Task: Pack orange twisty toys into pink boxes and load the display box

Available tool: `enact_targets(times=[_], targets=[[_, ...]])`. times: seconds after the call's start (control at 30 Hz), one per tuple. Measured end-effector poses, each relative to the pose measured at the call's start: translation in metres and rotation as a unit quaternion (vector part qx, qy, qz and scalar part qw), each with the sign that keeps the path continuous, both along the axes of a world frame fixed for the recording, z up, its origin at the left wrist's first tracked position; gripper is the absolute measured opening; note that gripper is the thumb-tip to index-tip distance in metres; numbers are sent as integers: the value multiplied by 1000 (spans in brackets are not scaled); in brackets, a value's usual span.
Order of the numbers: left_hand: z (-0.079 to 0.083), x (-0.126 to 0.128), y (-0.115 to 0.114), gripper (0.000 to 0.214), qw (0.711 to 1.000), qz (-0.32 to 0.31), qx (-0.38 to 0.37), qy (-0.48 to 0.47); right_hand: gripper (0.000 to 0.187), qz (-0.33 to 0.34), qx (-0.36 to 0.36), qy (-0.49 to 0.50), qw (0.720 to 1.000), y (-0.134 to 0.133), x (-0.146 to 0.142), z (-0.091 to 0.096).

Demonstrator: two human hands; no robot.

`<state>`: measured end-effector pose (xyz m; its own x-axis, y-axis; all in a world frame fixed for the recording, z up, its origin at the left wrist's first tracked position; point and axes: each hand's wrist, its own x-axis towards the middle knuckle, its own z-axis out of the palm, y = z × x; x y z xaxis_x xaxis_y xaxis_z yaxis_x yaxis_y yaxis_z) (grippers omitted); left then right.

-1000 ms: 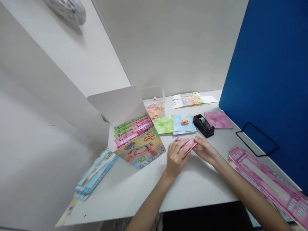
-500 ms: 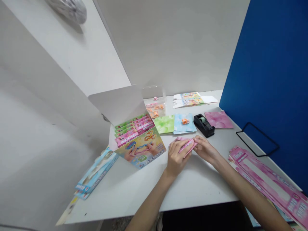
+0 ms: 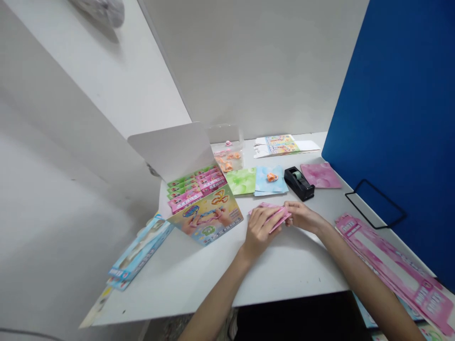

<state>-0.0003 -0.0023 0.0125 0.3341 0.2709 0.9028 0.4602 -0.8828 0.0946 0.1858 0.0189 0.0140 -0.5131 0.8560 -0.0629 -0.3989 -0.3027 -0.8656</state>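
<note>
At the middle of the white desk [image 3: 291, 279], the left hand [image 3: 261, 229] curls around a folded pink card [image 3: 273, 213], its fingers closed over the near face. The right hand [image 3: 302, 218] meets the card's right end, fingertips drawn together in a light pinch. The card lies tilted between the hands, partly hidden by the left fingers, so its inner folds cannot be made out. The step in hand looks like creasing this pink card into shape, and the next move seems to call for firming the fold before anything is taped.

At about one o'clock from the hands sits a black tape dispenser [image 3: 298, 183], with a pink marbled sheet [image 3: 316, 175] just past it at two o'clock. A pale blue sheet [image 3: 266, 187] carrying an orange plastic piece [image 3: 272, 177] lies at twelve o'clock, beside a green sheet [image 3: 241, 181]. An open display box [image 3: 170, 151] of green and pink packs stands at ten o'clock, and a stack of flat pink cartons [image 3: 387, 260] lies at four o'clock.
</note>
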Motion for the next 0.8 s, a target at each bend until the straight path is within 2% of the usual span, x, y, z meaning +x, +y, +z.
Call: enact_targets(times=[0.1,0.17,0.3,0.4,0.63,0.8], targets=[[-1,0,1,32,999,-27,-4,-20,34,26,16,-2,1000,3,1,-9],[-2,0,1,33,998,-46,-9,-34,34,19,33,-6,999,4,0,-10],[-1,3,-1,43,992,-76,-42,-94,39,-44,100,-32,994,2,0,2],[0,6,-4,45,985,-82,-77,-128,38,-41,132,-38,990,-1,3,11],[1,7,-7,41,980,-84,-89,-156,27,-38,147,-25,988,-4,2,11],[0,7,-6,42,981,-84,-89,-148,27,-50,136,-5,989,-8,-2,15]])
